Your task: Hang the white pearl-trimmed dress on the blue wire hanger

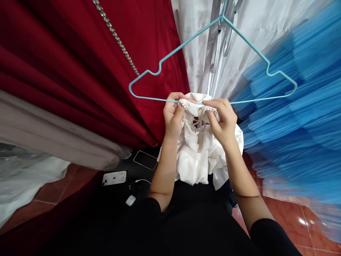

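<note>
My left hand (174,113) and right hand (222,119) pinch the white pearl-trimmed garment (193,160) between thumbs and fingers at the hanger's bottom bar (253,100).

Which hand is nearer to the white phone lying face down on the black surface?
Left. The left hand, pinching the pearl-trimmed white fabric garment, is beyond the phone and to its right; the right hand, on the same garment, is farther right.

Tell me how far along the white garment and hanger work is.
Done: the white garment is at the hanger, fabric showing above and below its lower bar. In hand: the left hand and right hand pinch the pearl-trimmed edge there. Seemingly left: the hanger's shoulders, which carry no fabric.
</note>
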A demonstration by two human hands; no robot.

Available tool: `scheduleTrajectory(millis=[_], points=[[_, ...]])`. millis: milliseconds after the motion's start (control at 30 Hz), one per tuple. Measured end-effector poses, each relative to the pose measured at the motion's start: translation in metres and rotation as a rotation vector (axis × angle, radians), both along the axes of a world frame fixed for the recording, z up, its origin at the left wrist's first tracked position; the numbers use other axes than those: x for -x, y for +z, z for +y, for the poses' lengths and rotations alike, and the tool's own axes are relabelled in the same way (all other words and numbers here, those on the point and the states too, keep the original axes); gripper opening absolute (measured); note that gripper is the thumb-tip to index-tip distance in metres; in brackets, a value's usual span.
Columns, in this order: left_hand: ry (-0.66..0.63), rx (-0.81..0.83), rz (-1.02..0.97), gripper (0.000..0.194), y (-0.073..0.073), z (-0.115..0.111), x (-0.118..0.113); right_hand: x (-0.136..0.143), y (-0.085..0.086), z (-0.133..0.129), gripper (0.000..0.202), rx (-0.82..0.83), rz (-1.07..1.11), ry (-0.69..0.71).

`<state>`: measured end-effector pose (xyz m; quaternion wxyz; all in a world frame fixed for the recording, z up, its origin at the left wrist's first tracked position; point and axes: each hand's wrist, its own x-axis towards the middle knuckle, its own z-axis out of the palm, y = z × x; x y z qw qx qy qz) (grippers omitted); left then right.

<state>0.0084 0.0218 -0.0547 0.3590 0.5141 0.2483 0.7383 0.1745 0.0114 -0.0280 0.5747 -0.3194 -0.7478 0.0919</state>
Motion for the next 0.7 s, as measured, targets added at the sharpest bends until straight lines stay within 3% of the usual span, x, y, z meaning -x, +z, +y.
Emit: scheduleTrajectory(millis=[167, 267, 333, 367, 433, 533, 633, 700], points=[[0.113, 0.137, 0.234, 0.031, -0.002, -0.017, 0.012, -0.006, -0.001, 0.007, 0.013, -0.042, 0.075, -0.046], [0.310, 0.233, 0.366, 0.018, -0.003, -0.026, 0.044, -0.010, 0.003, 0.010, 0.013, -0.039, 0.047, -0.048], [0.485, 0.286, 0.321, 0.006, 0.000, -0.030, 0.071, -0.011, 0.004, 0.010, 0.013, -0.029, 0.042, -0.053], [0.568, 0.303, 0.274, 0.011, 0.004, -0.031, 0.084, -0.011, 0.004, 0.010, 0.013, -0.025, 0.043, -0.051], [0.706, 0.276, 0.176, 0.025, 0.017, -0.032, 0.105, -0.011, 0.003, 0.009, 0.012, -0.028, 0.053, -0.041], [0.812, 0.071, 0.131, 0.036, 0.047, -0.029, 0.121, -0.010, 0.004, 0.008, 0.013, -0.036, 0.053, -0.027], [0.829, -0.075, 0.221, 0.042, 0.079, -0.016, 0.121, -0.010, 0.006, 0.006, 0.014, -0.033, 0.043, -0.013], [0.841, -0.025, 0.302, 0.041, 0.093, -0.005, 0.115, -0.010, 0.008, 0.003, 0.014, -0.035, 0.049, 0.001]])
